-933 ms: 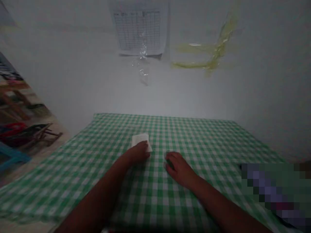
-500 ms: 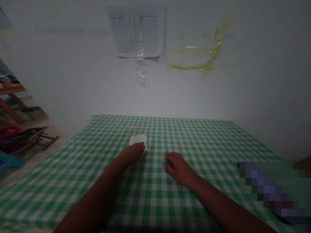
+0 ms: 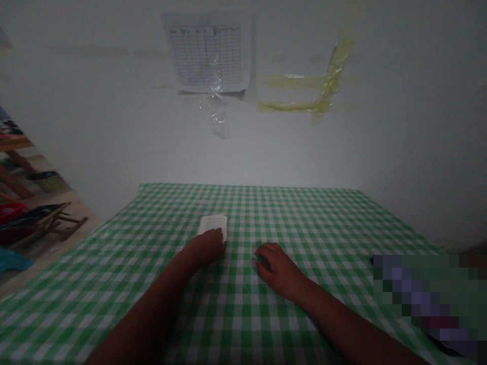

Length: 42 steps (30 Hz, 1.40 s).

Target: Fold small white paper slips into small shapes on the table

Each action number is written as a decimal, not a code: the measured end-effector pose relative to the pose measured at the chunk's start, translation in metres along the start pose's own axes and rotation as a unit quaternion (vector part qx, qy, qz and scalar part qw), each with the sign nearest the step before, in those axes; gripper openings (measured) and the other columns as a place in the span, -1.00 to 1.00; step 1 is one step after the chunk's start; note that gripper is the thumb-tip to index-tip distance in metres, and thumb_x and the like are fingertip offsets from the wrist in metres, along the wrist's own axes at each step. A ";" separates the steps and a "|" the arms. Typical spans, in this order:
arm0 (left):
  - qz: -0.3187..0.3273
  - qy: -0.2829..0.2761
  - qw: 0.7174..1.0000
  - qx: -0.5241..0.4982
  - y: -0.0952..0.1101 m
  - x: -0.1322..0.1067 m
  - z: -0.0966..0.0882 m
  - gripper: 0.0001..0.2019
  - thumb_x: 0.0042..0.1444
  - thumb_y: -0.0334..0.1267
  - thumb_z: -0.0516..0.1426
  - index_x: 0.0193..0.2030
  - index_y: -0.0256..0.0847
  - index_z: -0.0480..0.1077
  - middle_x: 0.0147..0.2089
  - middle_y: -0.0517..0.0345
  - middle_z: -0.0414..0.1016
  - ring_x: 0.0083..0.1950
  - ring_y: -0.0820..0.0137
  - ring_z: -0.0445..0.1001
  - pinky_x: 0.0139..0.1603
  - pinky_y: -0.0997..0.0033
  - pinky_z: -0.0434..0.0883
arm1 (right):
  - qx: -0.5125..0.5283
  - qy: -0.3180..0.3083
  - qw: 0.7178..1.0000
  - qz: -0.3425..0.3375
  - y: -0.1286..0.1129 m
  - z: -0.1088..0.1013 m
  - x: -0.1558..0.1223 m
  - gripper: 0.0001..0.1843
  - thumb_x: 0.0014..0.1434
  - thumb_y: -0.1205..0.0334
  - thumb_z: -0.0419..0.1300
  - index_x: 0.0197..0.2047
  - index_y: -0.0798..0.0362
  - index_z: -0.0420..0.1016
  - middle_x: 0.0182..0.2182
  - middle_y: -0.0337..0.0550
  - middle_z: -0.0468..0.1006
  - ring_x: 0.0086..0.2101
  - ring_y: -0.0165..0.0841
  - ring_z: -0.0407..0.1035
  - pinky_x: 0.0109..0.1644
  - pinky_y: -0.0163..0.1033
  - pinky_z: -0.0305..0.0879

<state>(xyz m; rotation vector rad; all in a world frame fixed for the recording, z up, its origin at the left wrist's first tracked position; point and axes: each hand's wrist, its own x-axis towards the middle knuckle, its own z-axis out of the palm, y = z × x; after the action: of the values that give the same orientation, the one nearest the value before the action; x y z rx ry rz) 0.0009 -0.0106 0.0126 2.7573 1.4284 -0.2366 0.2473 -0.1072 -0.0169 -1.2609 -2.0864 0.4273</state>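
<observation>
Paper slip (image 3: 213, 223) seemingly under left hand (image 3: 205, 247).

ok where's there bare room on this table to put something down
Bare cloth along the far edge of the table by the wall, and the near-left stretch beside the left hand. Crowded in the middle: white paper touching the left hand, right hand close beside.

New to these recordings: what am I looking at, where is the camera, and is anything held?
No machine here: these are a person's two bare hands, filmed from a camera worn on the head, looking forward and down. A green-and-white checked cloth lies spread under them. The left hand touches the near edge of a small white paper; whether it grips it is unclear. The right hand lies curled on the cloth, apart from the paper. A gridded sheet is taped to the wall behind.
</observation>
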 end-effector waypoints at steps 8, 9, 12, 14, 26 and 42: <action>-0.074 -0.002 0.996 -0.049 0.002 -0.002 -0.005 -0.59 0.29 -0.44 -0.10 0.20 -0.25 0.36 0.26 -0.10 0.42 0.25 0.26 0.42 0.23 0.29 0.36 | 0.006 -0.003 1.000 0.003 0.001 0.000 0.000 -0.77 0.25 0.31 0.11 -0.02 0.05 0.44 -0.10 0.00 0.50 -0.02 -0.19 0.34 0.12 -0.04 0.30; -0.087 0.001 0.995 -0.052 0.002 -0.001 -0.006 -0.61 0.30 -0.42 -0.10 0.17 -0.24 0.39 0.23 -0.09 0.45 0.23 0.26 0.44 0.22 0.30 0.37 | 0.008 -0.003 1.000 0.004 0.001 0.000 0.000 -0.76 0.25 0.32 0.11 -0.02 0.06 0.44 -0.09 0.00 0.50 -0.02 -0.19 0.34 0.12 -0.03 0.30; -0.118 0.007 0.992 -0.051 0.001 0.002 -0.009 -0.66 0.31 -0.34 -0.07 0.08 -0.23 0.46 0.11 -0.12 0.54 0.14 0.22 0.51 0.17 0.26 0.40 | 0.012 -0.001 1.000 0.007 0.000 -0.001 0.000 -0.76 0.24 0.32 0.12 -0.02 0.05 0.44 -0.09 -0.01 0.50 -0.02 -0.19 0.33 0.11 -0.03 0.31; -0.134 0.015 0.990 -0.047 0.002 0.003 -0.011 -0.68 0.31 -0.31 -0.04 0.05 -0.23 0.49 0.05 -0.14 0.56 0.09 0.18 0.53 0.13 0.21 0.42 | 0.015 0.000 1.000 0.009 0.000 -0.001 0.000 -0.76 0.23 0.32 0.12 -0.02 0.04 0.44 -0.09 -0.02 0.50 -0.02 -0.20 0.33 0.11 -0.03 0.31; -0.193 0.034 0.980 -0.028 0.008 0.004 -0.024 -0.67 0.27 -0.18 0.01 -0.19 -0.26 0.59 -0.11 -0.18 0.60 -0.09 0.13 0.58 -0.06 0.20 0.45 | 0.012 0.006 1.000 0.003 0.000 0.000 -0.001 -0.76 0.24 0.32 0.11 -0.02 0.02 0.44 -0.09 -0.02 0.50 -0.02 -0.18 0.34 0.12 0.01 0.32; -0.127 0.016 0.985 -0.114 -0.010 -0.004 -0.024 -0.79 0.13 -0.22 0.19 -0.12 -0.22 0.52 -0.02 0.02 0.58 -0.05 0.30 0.53 -0.02 0.42 0.41 | 0.004 -0.007 1.000 0.003 -0.003 -0.001 -0.001 -0.77 0.27 0.29 0.12 0.00 0.04 0.44 -0.10 -0.02 0.51 -0.03 -0.20 0.35 0.11 -0.01 0.31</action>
<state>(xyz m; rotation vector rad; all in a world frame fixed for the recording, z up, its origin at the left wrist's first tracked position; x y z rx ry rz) -0.0064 -0.0055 0.0375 2.4088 1.6981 -0.0293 0.2467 -0.1096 -0.0150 -1.2643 -2.0912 0.4484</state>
